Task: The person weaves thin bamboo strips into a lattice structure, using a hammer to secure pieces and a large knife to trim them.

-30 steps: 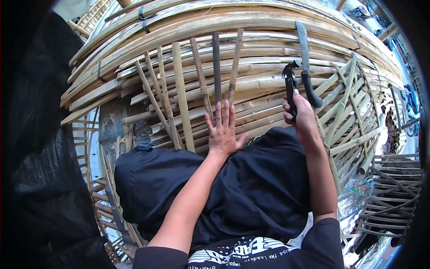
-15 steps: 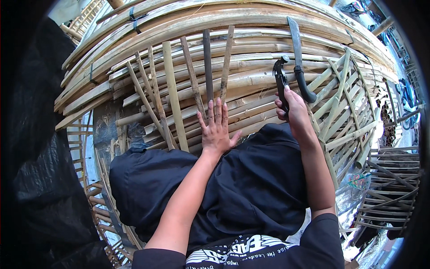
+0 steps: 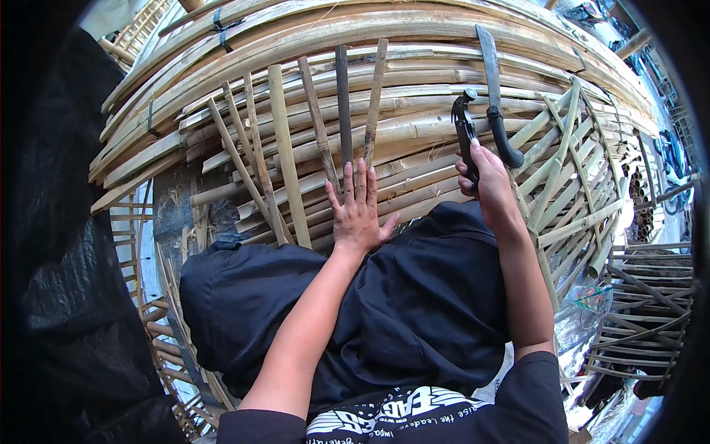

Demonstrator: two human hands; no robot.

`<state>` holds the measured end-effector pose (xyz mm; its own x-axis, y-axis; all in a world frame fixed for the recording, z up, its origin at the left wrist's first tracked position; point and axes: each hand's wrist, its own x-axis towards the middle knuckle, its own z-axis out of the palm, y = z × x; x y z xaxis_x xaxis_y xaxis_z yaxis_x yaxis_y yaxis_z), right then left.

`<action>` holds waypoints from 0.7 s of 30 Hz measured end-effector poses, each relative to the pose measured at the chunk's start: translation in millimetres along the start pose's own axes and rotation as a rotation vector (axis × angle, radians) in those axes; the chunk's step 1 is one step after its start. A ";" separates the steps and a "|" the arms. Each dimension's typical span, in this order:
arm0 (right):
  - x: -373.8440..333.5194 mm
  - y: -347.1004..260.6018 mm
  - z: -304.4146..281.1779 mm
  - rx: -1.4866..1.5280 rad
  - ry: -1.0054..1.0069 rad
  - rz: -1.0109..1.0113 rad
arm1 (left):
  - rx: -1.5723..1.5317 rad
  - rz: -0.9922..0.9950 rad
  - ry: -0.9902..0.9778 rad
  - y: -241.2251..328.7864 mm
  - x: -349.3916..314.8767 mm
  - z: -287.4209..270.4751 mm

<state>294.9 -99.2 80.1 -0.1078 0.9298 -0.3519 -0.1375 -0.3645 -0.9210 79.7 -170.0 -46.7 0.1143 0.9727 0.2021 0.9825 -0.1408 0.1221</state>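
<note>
My left hand [image 3: 357, 216] lies flat with its fingers spread over the lower ends of upright bamboo slats, among them a dark slat [image 3: 342, 103] and a brown slat [image 3: 375, 96]. In my right hand [image 3: 489, 174] is a black hammer [image 3: 464, 127], gripped by its handle, its head pointing up and away from me. Just right of the hammer a long knife [image 3: 489, 70] with a curved black handle rests on the bamboo. Left of my left hand stand more slats, including a wide pale slat [image 3: 283, 148].
Long split bamboo poles [image 3: 310, 37] are stacked across the far side, some tied in bundles. A woven bamboo lattice [image 3: 562, 163] lies to the right, with a slatted frame [image 3: 643, 311] beyond. Black sheeting [image 3: 74, 259] hangs at the left. My legs [image 3: 421, 288] are close below.
Hardly anything differs. My right hand and the hammer have shifted very slightly, while my left hand stays on the slats.
</note>
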 end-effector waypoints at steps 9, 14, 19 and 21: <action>3.3 2.4 -0.1 -0.009 -0.002 -0.007 | 0.018 -0.004 0.025 -2.3 -0.9 -0.5; 3.1 3.9 -2.9 -0.015 0.027 -0.001 | -0.022 0.001 0.002 -1.5 0.3 -5.0; 1.7 1.3 -1.3 -0.004 -0.015 -0.002 | -0.020 0.002 -0.010 -2.0 -0.9 -3.3; 2.6 1.9 -2.3 -0.016 -0.023 -0.004 | -0.016 -0.003 -0.015 -2.6 -1.1 -2.6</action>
<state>296.6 -97.4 77.1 -0.1301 0.9297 -0.3445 -0.1222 -0.3599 -0.9250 76.7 -171.1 -44.7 0.1137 0.9757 0.1875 0.9803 -0.1409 0.1384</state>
